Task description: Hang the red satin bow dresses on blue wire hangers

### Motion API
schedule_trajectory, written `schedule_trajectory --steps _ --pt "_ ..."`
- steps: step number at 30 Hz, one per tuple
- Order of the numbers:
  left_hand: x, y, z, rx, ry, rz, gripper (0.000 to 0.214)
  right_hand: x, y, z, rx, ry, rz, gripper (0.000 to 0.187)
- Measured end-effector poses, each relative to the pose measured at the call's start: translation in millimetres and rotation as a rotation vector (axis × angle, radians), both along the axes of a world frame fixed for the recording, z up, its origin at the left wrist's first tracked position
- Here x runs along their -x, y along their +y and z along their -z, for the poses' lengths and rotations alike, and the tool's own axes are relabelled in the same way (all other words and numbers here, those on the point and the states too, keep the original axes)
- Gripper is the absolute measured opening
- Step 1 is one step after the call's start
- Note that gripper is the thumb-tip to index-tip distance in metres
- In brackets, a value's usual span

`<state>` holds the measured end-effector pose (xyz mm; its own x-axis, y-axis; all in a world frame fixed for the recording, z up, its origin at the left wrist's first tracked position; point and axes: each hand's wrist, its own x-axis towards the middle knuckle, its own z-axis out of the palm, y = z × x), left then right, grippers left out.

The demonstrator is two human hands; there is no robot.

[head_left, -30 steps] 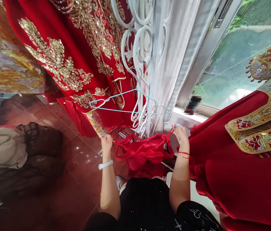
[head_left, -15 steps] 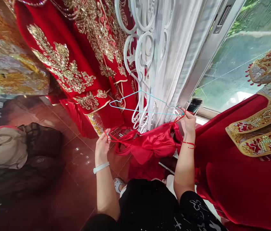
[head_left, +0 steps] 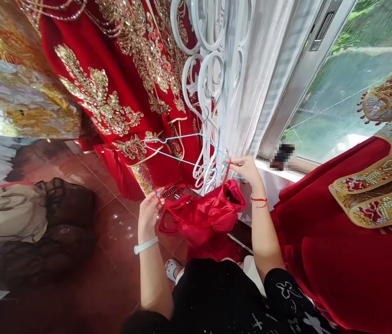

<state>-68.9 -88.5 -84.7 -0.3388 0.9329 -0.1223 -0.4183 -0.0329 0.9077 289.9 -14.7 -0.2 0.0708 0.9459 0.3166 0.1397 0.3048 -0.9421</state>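
A red satin dress hangs in front of me between my hands, its bodice on top and its skirt falling below. My left hand is closed in a pinch on one thin red strap, left of the bodice. The other strap is pinched by my right hand, at the right end of a light blue hanger. That strap runs across the hanger's right side down to the dress. Above the bodice, the hanger tilts, its left end lying in front of a red embroidered garment.
A white scrolled metal frame stands beside a white curtain. Right of it are a glass window and a red dress with gold trim. A beige bag and dark netting lie to the left, near the tiled floor.
My right hand has moved left with its strap, and the bodice has shifted left too. The hanger has turned, its left end swinging further left. My left hand has barely moved.
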Motion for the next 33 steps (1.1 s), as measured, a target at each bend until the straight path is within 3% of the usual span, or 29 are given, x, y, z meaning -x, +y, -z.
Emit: schedule_trajectory --steps 5,11,15,18,22,26,30,33 --pt "4 2 -5.1 -0.017 0.101 -0.058 0.032 -5 -11 -5.7 -0.053 -0.364 0.029 0.008" --pt "2 36 -32.1 -0.138 0.283 -0.164 0.031 -12 -7 -3.9 -0.301 -0.461 0.447 0.014" --pt "9 65 -47.5 -0.190 0.403 -0.142 0.029 -26 1 -0.5 -0.428 -0.580 0.497 0.017" --pt "14 77 -58.6 -0.245 0.482 -0.073 0.033 -39 6 -4.9 -0.471 -0.656 0.459 0.020" --pt "6 81 -83.6 -0.340 0.624 0.184 0.041 -52 13 -14.3 -0.462 -0.735 0.389 0.024" --pt "-17 81 -108.8 -0.389 0.838 0.396 0.028 -59 19 -16.9 -0.431 -0.767 0.345 0.025" --pt "-34 82 -112.8 -0.377 1.062 0.389 0.018 -42 13 -10.9 -0.390 -0.739 0.493 0.028" --pt "-40 77 -106.3 -0.402 1.148 0.347 0.023 -2 -1 -1.3 -0.377 -0.679 0.558 0.041"
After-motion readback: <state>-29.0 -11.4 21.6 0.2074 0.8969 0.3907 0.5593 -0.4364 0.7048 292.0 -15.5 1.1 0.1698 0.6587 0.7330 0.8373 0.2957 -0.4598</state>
